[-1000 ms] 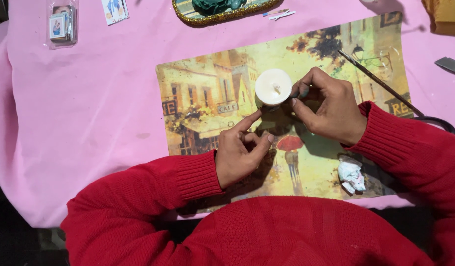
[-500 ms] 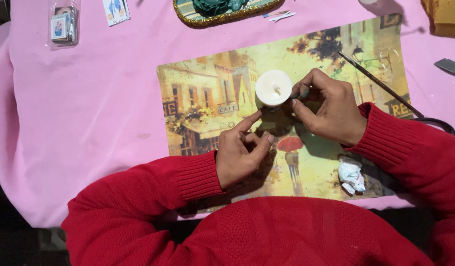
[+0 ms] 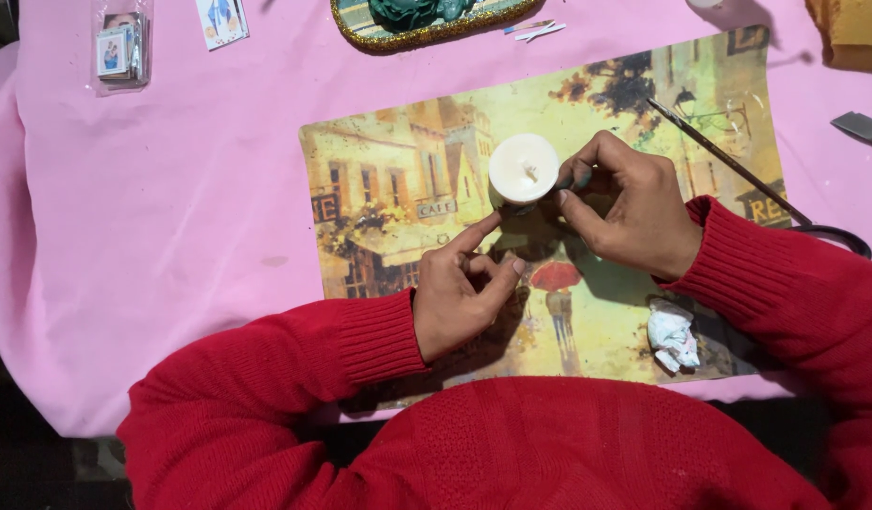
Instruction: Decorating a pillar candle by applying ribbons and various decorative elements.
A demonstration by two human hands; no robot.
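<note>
**White candle pinched between two hands, nothing shifting**

White wax is facing up: the candle (image 3: 523, 167) is sitting on the mat (image 3: 379, 189), near its middle, wick showing. Compared with a second ago it is lying in the same spot, and both hands are keeping their pose, so the work is pausing rather than moving along. The right hand (image 3: 634, 203) is grasping the candle's right edge, fingertips (image 3: 570, 185) green-stained and pressing the rim. The left hand (image 3: 460, 288) is loosely curled, holding nothing, its forefinger touching the candle's lower left side. So the candle is lying between the two, beyond the left hand. A brush (image 3: 729, 161) is lying just right of the right hand, a crumpled tissue (image 3: 672, 335) near the right sleeve.
</note>
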